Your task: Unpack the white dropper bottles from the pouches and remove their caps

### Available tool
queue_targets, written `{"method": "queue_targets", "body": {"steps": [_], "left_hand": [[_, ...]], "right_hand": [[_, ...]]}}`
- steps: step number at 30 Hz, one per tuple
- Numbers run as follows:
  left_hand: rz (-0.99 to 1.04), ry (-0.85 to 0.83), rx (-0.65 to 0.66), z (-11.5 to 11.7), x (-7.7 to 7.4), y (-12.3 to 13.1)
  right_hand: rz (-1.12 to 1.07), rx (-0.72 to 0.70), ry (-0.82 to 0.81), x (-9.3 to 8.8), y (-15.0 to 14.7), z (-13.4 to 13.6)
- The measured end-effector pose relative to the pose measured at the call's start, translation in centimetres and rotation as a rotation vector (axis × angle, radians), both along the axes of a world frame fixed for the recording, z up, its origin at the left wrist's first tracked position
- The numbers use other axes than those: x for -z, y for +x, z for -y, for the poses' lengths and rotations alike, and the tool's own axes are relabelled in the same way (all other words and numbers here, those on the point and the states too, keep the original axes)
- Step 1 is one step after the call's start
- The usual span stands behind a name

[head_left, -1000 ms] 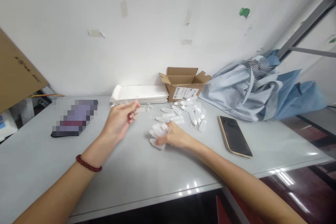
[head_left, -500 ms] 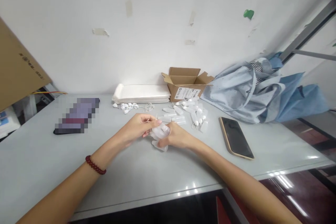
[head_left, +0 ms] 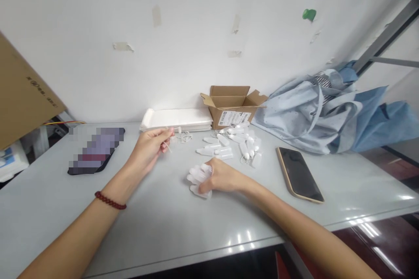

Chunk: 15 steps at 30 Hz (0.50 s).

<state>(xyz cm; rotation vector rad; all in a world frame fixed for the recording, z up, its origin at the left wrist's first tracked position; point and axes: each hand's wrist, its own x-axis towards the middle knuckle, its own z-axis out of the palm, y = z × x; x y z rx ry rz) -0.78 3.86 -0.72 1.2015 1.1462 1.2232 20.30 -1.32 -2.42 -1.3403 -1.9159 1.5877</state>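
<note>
Seemingly separating parts, the left hand (head_left: 166, 139) pinches a thin strand (head_left: 168, 147) at 10 o'clock from the translucent tubes (head_left: 196, 175) clasped in the curled right hand (head_left: 223, 175), the next move probably calling for a clean release.

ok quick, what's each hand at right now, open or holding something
Left hand: closed, pinching a thin white string.
Right hand: closed around several translucent pieces.
</note>
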Motion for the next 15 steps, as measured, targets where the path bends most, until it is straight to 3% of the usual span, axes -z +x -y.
{"method": "queue_targets", "body": {"steps": [4, 6, 8, 11, 15], "left_hand": [[-0.376, 0.101, -0.05, -3.1, 0.6, 1.2], [-0.655, 0.163, -0.016, -4.6, 0.7, 2.2], [-0.779, 0.192, 0.022, -5.7, 0.4, 2.9], [-0.902, 0.233, 0.031, -6.1, -0.4, 3.0], [-1.025, 0.241, -0.005, -4.8, -1.6, 1.2]], "right_hand": [[0.003, 0.014, 0.013, -0.2, -0.1, 0.0], [0.001, 0.016, 0.012, -0.3, -0.1, 0.0], [-0.001, 0.019, 0.01, -0.3, 0.0, 0.1], [0.007, 0.031, 0.009, -0.3, 0.1, 0.2], [0.016, 0.036, 0.012, -0.5, 0.1, 0.1]]}}
